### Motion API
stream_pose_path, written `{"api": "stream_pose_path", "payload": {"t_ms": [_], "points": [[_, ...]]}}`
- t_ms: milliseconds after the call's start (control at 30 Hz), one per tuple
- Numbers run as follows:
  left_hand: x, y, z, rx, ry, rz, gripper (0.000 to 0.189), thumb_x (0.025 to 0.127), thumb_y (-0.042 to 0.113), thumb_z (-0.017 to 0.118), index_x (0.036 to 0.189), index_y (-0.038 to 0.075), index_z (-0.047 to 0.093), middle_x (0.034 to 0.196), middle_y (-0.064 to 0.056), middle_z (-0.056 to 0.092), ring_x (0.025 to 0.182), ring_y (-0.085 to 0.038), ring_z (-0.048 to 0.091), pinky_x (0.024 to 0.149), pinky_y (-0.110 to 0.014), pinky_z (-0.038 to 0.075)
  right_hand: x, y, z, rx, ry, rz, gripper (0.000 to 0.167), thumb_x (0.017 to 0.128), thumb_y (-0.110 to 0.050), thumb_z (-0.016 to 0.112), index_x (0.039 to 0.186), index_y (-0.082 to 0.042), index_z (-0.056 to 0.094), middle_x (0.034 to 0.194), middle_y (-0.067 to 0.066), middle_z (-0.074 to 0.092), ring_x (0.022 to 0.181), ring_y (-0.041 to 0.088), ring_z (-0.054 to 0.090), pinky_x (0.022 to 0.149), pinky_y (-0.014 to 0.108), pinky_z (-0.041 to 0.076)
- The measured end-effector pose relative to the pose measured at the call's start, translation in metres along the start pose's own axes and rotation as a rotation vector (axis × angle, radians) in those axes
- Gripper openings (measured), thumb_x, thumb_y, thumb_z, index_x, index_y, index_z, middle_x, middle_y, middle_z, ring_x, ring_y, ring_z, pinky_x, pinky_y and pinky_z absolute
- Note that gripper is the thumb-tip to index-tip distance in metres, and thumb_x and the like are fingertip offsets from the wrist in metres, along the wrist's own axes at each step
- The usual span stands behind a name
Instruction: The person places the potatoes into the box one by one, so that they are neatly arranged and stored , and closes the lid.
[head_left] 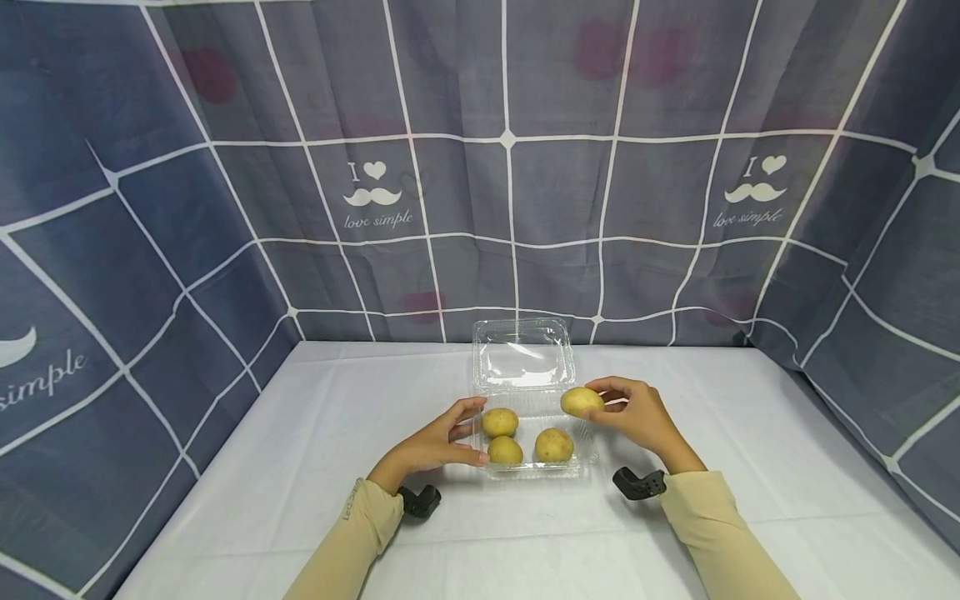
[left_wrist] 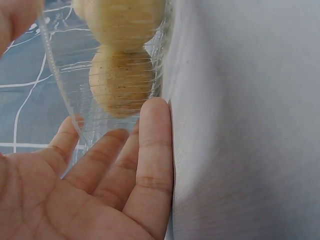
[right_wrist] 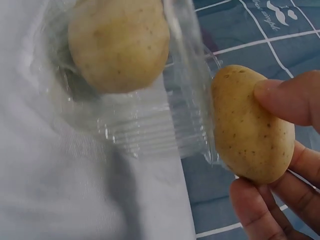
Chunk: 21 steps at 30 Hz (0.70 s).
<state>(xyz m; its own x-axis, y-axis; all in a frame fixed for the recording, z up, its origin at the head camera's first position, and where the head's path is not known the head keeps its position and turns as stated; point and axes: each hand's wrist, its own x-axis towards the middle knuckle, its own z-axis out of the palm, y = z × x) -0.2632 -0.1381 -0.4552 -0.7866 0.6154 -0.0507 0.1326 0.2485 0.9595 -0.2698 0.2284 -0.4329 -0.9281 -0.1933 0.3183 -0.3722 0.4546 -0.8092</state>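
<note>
A clear plastic clamshell box [head_left: 531,472] stands with its lid raised at the back. Two potatoes, a rear one [head_left: 499,422] and a front one [head_left: 505,451], lie in its left end, and another potato [head_left: 553,446] sits further right. My left hand [head_left: 433,442] rests against the box's left end, fingers fairly straight along the side wall and thumb at the front corner. In the right wrist view, my right hand [right_wrist: 295,185] pinches a potato [right_wrist: 252,125] between thumb and fingers, beside the box wall. From the head view, this potato is over the box's back right corner.
A white cloth [head_left: 360,375] covers the table. The transparent lid [head_left: 522,354] leans back near the dark checked curtain [head_left: 465,192], which encloses the back and both sides. Black wrist devices sit below the left wrist [head_left: 420,502] and right wrist [head_left: 637,483].
</note>
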Motion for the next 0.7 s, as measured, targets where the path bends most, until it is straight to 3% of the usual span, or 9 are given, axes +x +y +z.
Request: {"api": "stream_pose_path", "payload": {"t_ms": [267,433,700], "points": [[0.0,0.0,0.0,-0.007,-0.001,0.0,0.097,0.095,0.014,0.083,0.17,0.003,0.021,0.176,-0.024,0.019,0.159,-0.054,0.025,0.121,-0.059,0.042,-0.002,-0.01,0.005,-0.027,-0.013,-0.019,0.038,0.084,-0.004,0.09,0.118,0.007,0.077,0.11,0.018,0.078,0.098,0.027,0.077,0.081,0.025,0.064],[0.0,0.0,0.0,-0.005,-0.003,-0.002,0.098,0.095,0.014,0.083,0.17,0.004,0.021,0.176,-0.024,0.019,0.159,-0.053,0.026,0.122,-0.058,0.042,-0.001,-0.014,0.009,-0.075,-0.029,-0.015,0.038,0.083,-0.007,0.092,0.116,0.005,0.078,0.105,0.016,0.079,0.091,0.028,0.079,0.079,0.027,0.065],[0.0,0.0,0.0,-0.006,0.0,-0.003,0.098,0.095,0.014,0.083,0.17,0.004,0.021,0.176,-0.023,0.019,0.159,-0.053,0.026,0.121,-0.058,0.042,0.003,-0.016,0.019,-0.132,-0.057,-0.036,0.036,0.083,-0.007,0.091,0.115,0.004,0.078,0.101,0.013,0.08,0.091,0.028,0.079,0.083,0.04,0.066]]}}
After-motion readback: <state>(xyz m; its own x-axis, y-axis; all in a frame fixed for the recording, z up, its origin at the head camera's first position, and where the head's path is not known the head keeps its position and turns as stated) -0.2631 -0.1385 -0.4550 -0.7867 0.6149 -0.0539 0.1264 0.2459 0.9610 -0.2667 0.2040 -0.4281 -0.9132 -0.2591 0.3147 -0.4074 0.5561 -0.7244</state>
